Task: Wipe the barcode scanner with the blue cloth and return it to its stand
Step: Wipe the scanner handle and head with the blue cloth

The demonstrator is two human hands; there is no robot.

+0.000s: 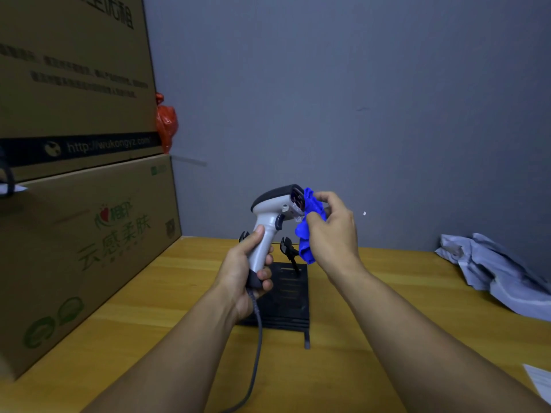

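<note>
My left hand (247, 275) grips the handle of a white and grey barcode scanner (272, 210), held upright above the table with its window facing right. A grey cable (258, 338) hangs from the handle's base toward me. My right hand (332, 231) holds a bunched blue cloth (308, 225) pressed against the scanner's front window. The black stand (286, 296) rests on the wooden table (149, 308) just behind my left hand, its forked cradle (287, 247) empty and partly hidden by the scanner and cloth.
Two stacked cardboard boxes (83, 234) fill the left side, with a red plastic bag (166, 123) behind them. A crumpled grey cloth (501, 272) lies at the right, and a sheet of paper (539, 380) at the near right edge. A grey wall (357, 99) is close behind the table.
</note>
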